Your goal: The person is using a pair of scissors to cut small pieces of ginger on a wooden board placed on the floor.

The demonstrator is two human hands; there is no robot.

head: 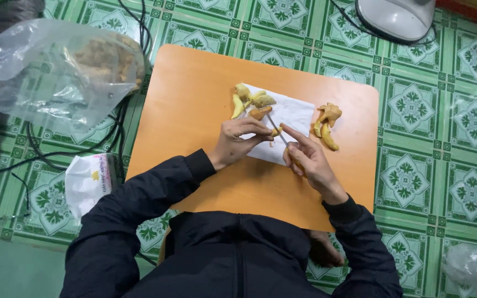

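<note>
On a small orange table (194, 99) lies a white paper napkin (291, 113). My left hand (238, 140) pinches a small piece of ginger (275, 132) on the napkin. My right hand (307, 157) grips a small knife (277, 128), index finger along its back, the blade reaching toward another ginger piece (260, 112). Several peeled yellow pieces (249, 98) sit at the napkin's far left corner. An unpeeled ginger root (327, 124) rests on the table right of the napkin.
A clear plastic bag (56, 72) holding brownish roots lies on the green tiled floor at left, over black cables (84, 146). A white tissue pack (86, 182) sits by the table's left edge. A white appliance base (396, 19) stands at the top right.
</note>
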